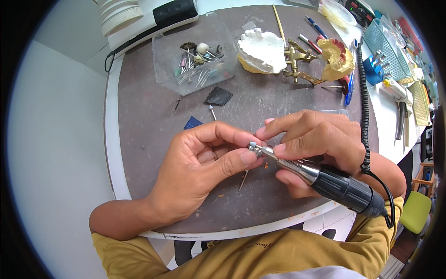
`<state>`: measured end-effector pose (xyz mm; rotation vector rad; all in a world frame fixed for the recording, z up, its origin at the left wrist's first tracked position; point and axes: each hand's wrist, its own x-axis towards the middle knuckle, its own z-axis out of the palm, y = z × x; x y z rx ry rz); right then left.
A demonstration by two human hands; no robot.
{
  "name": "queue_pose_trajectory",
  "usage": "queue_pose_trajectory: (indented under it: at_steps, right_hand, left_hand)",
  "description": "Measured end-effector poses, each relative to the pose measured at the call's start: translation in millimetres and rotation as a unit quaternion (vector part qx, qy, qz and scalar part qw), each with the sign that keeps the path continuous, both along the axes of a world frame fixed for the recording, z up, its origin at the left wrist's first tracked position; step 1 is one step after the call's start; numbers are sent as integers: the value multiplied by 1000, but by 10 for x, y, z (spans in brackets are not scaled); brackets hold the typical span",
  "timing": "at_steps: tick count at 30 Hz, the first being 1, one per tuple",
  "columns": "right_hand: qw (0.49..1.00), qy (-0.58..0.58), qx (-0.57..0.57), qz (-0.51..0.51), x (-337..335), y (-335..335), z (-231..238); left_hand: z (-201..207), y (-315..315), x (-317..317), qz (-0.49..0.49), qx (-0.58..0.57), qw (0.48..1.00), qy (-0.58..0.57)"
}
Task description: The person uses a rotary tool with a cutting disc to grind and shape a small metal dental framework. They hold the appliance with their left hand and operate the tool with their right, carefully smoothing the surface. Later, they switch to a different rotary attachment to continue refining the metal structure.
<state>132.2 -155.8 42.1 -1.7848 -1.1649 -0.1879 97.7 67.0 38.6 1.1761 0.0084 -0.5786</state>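
Observation:
My right hand is closed around a black and silver rotary handpiece, which slants up to the left. At its tip sits a small grey-blue grinding point. The thumb and forefinger of my left hand pinch a tiny shiny metal piece against that tip; it looks like a dental casting, partly hidden by the fingers. Below lies a thin metal shank. A mounted point with a pale blue head rests beyond my left hand, near a dark blue square.
A clear plastic box of assorted burs stands at the far left. Behind my hands are a black sheet scrap, a white plaster dental cast, a brass articulator and a yellowish cast. A coiled black cord runs along the right.

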Motion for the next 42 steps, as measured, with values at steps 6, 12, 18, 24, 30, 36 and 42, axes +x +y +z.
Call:
queue_pose_trajectory:
  at_steps: [6,12,18,24,30,36,42]
  right_hand:
    - [1000,3,-10,7,9,-9,25]
    - [1000,-11,-5,11,18,-4,13]
    - [1000,-14,2,-4,20,-11,-15]
    - [1000,-11,-5,2,11,-7,10]
    - [1000,-25,-3,4,28,-16,-2]
    - [999,-29,26,7,60,-37,-38]
    - [1000,-17,-3,10,40,-47,12]
  left_hand:
    - [15,-2,2,1,-1,1000,6]
    - [16,-5,4,0,-5,1000,9]
    - [35,-21,11,4,-15,1000,15]
    - [23,-11,11,2,-23,1000,17]
    - [34,-21,8,1,-13,1000,9]
    - [24,-25,-4,8,-12,1000,3]
    - [20,-21,0,8,-7,1000,5]
